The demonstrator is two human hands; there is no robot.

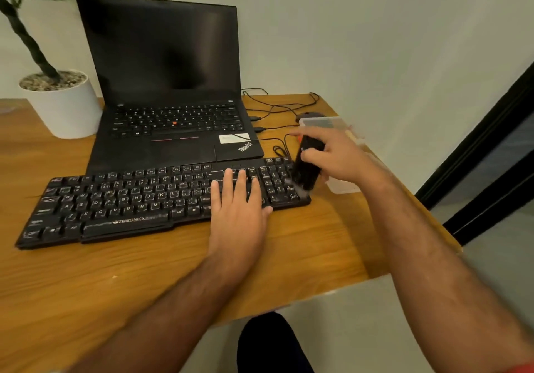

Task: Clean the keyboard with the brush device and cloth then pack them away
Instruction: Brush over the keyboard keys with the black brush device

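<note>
Head view: left hand flat, fingers spread on keyboard, likely steadying it; right hand clamped round brush device, bristles at numpad corner.

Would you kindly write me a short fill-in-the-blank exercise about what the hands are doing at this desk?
1. The right hand holds the ____ over the keyboard's right end.
2. The left hand lies flat on the ____.
3. Behind the keyboard stands an open ____.
4. The white pot holds a ____.

Missing words: brush; keyboard; laptop; plant
</note>
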